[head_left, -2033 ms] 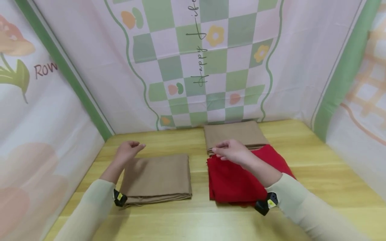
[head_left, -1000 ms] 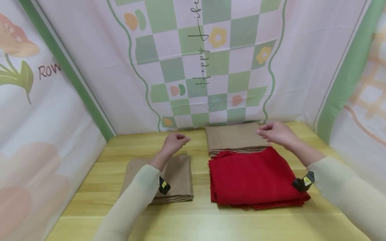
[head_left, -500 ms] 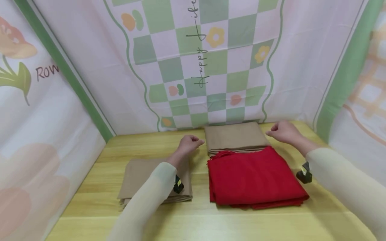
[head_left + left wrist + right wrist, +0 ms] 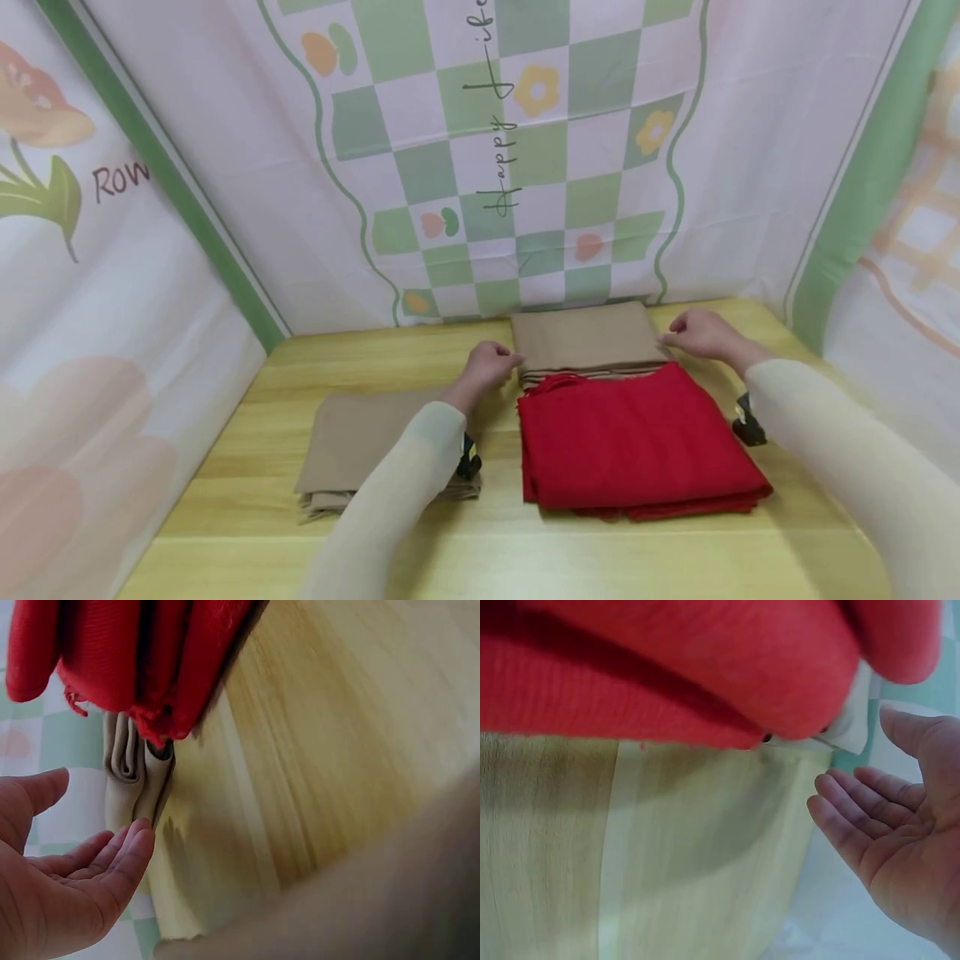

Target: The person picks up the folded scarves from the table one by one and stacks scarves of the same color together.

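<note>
A folded tan cloth [image 4: 585,335] lies at the back of the table, its left side toward my left hand [image 4: 487,367] and its right side toward my right hand [image 4: 705,335]. In the left wrist view, the left hand's fingers [image 4: 127,862] are gently bent, thumb apart, by the tan folds [image 4: 124,761]; whether they touch I cannot tell. The right wrist view has the right fingers [image 4: 847,814] loosely extended and apart from the cloth. In front lies a folded red cloth [image 4: 637,446], which seems to meet or overlap the tan cloth's front edge. Both hands hold nothing.
Another folded tan cloth [image 4: 360,442] lies at the left, partly hidden under my left forearm. Bare wood of the table [image 4: 525,558] shows along the front. Printed fabric walls [image 4: 450,150] rise behind and at both sides.
My left hand has moved right from above the left tan cloth to the back one. My right hand has gone from over the red cloth to the back cloth's right side. The cloths stay put.
</note>
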{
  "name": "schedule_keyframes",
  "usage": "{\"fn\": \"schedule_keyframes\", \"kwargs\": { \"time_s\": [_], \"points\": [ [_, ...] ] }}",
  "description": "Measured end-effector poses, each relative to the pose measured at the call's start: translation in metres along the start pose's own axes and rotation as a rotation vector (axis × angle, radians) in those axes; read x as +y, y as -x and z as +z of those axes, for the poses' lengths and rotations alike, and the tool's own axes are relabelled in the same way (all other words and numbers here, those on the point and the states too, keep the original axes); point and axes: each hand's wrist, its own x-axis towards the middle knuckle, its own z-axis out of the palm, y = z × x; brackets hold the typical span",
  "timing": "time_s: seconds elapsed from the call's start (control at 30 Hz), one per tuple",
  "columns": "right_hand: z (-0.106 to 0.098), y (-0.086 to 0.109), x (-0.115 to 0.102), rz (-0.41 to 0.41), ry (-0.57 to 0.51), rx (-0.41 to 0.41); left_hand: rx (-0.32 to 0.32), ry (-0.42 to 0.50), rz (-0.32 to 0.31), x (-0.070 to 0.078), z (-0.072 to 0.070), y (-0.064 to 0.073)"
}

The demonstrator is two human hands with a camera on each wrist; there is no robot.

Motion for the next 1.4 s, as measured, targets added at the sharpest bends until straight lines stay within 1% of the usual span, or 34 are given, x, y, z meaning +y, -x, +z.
{"fn": "schedule_keyframes", "kwargs": {
  "time_s": [0.07, 0.2, 0.4, 0.57, 0.67, 0.83, 0.97, 1.2, 1.3, 1.4],
  "points": [
    [0.002, -0.001, 0.002, 0.015, -0.003, -0.01, 0.013, -0.025, 0.018, 0.0, 0.003, -0.001],
    [0.004, -0.001, 0.006, 0.045, -0.006, -0.026, 0.027, -0.052, 0.022, 0.001, 0.009, 0.0],
    [0.008, -0.002, 0.01, 0.069, -0.029, -0.041, 0.016, -0.039, -0.008, -0.004, 0.015, -0.005],
    [0.011, -0.006, 0.013, 0.077, -0.052, -0.044, 0.017, -0.023, -0.048, -0.004, 0.018, -0.009],
    [0.013, -0.008, 0.013, 0.071, -0.063, -0.031, 0.022, -0.011, -0.067, -0.004, 0.02, -0.01],
    [0.016, -0.011, 0.011, 0.066, -0.107, -0.025, 0.035, 0.026, -0.081, -0.004, 0.022, -0.011],
    [0.018, -0.012, 0.012, 0.081, -0.148, -0.046, 0.015, 0.074, -0.096, -0.004, 0.023, -0.011],
    [0.02, -0.015, 0.016, 0.141, -0.241, -0.131, 0.006, 0.11, -0.134, -0.003, 0.025, -0.012],
    [0.02, -0.015, 0.015, 0.144, -0.246, -0.15, 0.0, 0.133, -0.143, -0.002, 0.026, -0.012],
    [0.02, -0.015, 0.016, 0.147, -0.249, -0.163, -0.004, 0.15, -0.134, -0.002, 0.027, -0.011]
  ]
}}
